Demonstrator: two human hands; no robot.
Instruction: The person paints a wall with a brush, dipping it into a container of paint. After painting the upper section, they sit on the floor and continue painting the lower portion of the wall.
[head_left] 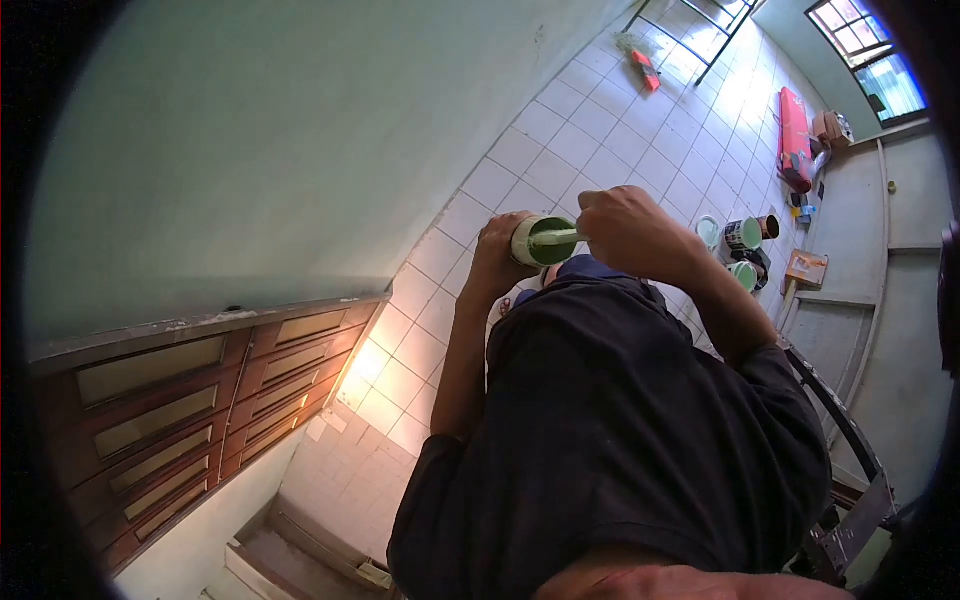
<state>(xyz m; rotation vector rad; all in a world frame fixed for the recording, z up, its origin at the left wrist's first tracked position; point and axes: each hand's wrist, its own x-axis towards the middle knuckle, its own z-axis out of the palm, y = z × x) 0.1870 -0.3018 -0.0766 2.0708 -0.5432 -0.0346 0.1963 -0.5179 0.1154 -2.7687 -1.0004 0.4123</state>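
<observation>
My left hand (500, 250) is wrapped round the side of a small open pot of green paint (523, 246), held in front of my body. Green paint coats the inside of the pot. In my closed right hand (625, 225) is a paintbrush (560, 237), its paint-smeared end reaching over the rim into the pot. The fingers partly hide the brush handle, and how deep the bristles sit cannot be made out.
A pale green wall (300, 130) rises on the left above a brown wooden door (200, 400). Several paint cans (745, 235) stand on the tiled floor to the right. A ladder frame (840, 410) is close by my right side. Farther off are a red long object (795, 140) and a metal frame (690, 45).
</observation>
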